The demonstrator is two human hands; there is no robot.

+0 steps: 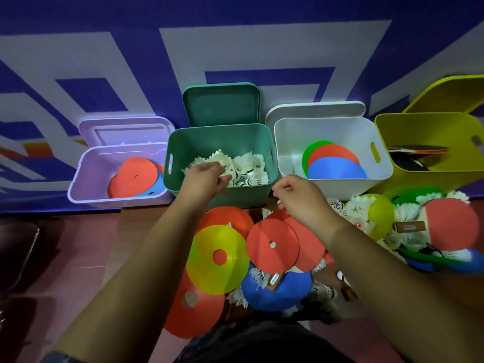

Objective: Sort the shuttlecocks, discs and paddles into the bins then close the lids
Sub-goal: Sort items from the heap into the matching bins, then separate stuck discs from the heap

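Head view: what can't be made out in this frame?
All in the head view:
- Right hand: its back hides the curled fingers, so any shuttlecock held is unseen.
- Left hand: fingertips lost among shuttlecocks in the green bin; grip unclear.
- Yellow bin: cut off by the right edge; paddles inside too dark to count.

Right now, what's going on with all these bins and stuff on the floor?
A person is sorting sports gear. Their left hand reaches into the green bin of shuttlecocks; the right hand hangs curled above the unsorted pile. Discs lie in the lilac bin and white bin, paddles in the yellow bin. All four lids stand open.
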